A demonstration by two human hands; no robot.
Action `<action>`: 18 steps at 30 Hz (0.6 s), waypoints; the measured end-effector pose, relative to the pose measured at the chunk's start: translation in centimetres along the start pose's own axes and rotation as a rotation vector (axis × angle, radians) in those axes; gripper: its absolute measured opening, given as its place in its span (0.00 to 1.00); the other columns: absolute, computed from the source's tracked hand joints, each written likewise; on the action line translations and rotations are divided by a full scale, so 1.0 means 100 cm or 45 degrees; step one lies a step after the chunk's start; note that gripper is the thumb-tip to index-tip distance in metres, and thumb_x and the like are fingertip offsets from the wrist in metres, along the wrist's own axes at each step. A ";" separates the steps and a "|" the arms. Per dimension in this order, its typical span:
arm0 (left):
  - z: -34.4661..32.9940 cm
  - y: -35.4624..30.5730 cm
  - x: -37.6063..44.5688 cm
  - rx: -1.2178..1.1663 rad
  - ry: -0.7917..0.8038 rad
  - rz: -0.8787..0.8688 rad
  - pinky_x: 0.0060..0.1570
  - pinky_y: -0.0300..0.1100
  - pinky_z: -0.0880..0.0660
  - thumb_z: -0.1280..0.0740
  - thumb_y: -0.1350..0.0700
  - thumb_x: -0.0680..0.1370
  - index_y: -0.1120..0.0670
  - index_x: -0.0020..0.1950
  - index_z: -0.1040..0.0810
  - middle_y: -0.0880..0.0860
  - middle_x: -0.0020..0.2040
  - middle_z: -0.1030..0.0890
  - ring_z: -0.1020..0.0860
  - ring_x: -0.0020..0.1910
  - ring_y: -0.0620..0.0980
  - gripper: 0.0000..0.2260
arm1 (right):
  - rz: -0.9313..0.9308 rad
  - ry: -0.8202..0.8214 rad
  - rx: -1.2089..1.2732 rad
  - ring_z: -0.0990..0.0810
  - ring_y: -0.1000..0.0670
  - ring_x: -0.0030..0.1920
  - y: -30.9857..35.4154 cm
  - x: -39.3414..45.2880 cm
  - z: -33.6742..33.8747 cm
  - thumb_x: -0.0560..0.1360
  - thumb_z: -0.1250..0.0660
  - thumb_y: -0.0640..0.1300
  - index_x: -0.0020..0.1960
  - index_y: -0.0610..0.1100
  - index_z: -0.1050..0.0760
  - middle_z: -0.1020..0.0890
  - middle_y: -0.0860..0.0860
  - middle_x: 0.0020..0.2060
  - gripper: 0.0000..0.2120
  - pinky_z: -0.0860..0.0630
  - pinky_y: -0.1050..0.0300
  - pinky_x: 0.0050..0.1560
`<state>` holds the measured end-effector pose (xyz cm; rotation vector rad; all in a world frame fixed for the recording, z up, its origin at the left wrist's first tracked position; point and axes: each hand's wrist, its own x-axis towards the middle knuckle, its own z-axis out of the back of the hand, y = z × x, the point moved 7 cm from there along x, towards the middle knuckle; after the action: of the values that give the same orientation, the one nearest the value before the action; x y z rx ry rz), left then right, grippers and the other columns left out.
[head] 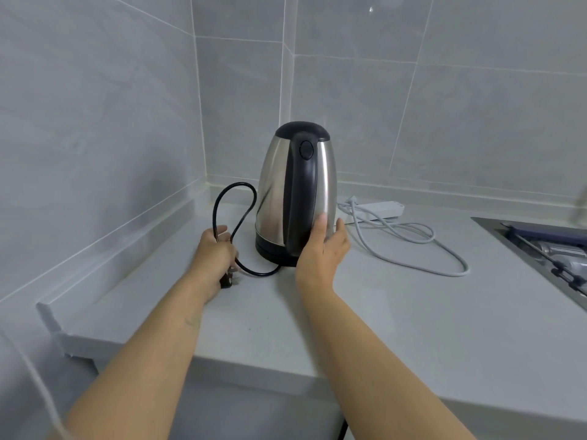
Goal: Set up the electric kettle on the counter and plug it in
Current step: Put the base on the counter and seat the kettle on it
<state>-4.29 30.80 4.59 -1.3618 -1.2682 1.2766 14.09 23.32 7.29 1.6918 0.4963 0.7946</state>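
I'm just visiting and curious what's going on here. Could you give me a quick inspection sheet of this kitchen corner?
Surface: pale counter, bare in front.
Job's things: steel kettle upright on its base; white power strip behind it.
Clutter: nothing seen.
Hands: left hand grips the black cord, plug unplugged; right hand rests flat against the kettle.
Cables: grey lead loops loosely on the counter.
Surroundings: grey tiled walls; sink at right.
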 end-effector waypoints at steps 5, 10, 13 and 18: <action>0.001 -0.006 0.006 -0.380 0.217 0.059 0.42 0.45 0.26 0.35 0.64 0.64 0.55 0.60 0.31 0.56 0.44 0.25 0.25 0.40 0.52 0.24 | -0.022 0.035 -0.012 0.42 0.49 0.74 -0.004 0.002 -0.004 0.80 0.45 0.58 0.76 0.44 0.43 0.38 0.48 0.73 0.30 0.44 0.48 0.75; -0.005 -0.017 0.011 -0.244 0.312 -0.097 0.59 0.53 0.26 0.42 0.32 0.74 0.48 0.61 0.22 0.53 0.59 0.24 0.24 0.57 0.51 0.26 | -0.036 0.060 -0.008 0.42 0.50 0.74 -0.008 0.001 -0.008 0.79 0.42 0.58 0.77 0.46 0.44 0.39 0.50 0.73 0.31 0.42 0.48 0.75; 0.004 -0.020 0.017 -0.223 0.235 -0.162 0.56 0.53 0.25 0.43 0.31 0.72 0.53 0.42 0.16 0.51 0.57 0.19 0.22 0.55 0.51 0.29 | -0.042 0.109 -0.023 0.42 0.51 0.74 -0.011 -0.001 -0.012 0.78 0.41 0.59 0.77 0.48 0.46 0.40 0.52 0.74 0.32 0.41 0.47 0.74; 0.014 -0.023 0.026 -0.160 -0.010 -0.194 0.54 0.48 0.24 0.34 0.40 0.76 0.55 0.34 0.20 0.50 0.52 0.17 0.20 0.51 0.48 0.20 | -0.037 0.185 -0.063 0.44 0.51 0.75 -0.010 -0.003 -0.018 0.78 0.40 0.59 0.77 0.49 0.46 0.42 0.52 0.75 0.32 0.43 0.46 0.75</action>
<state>-6.06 33.57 6.39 -1.3200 -1.4495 1.1145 12.68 24.56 6.45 1.5854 0.5952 0.9060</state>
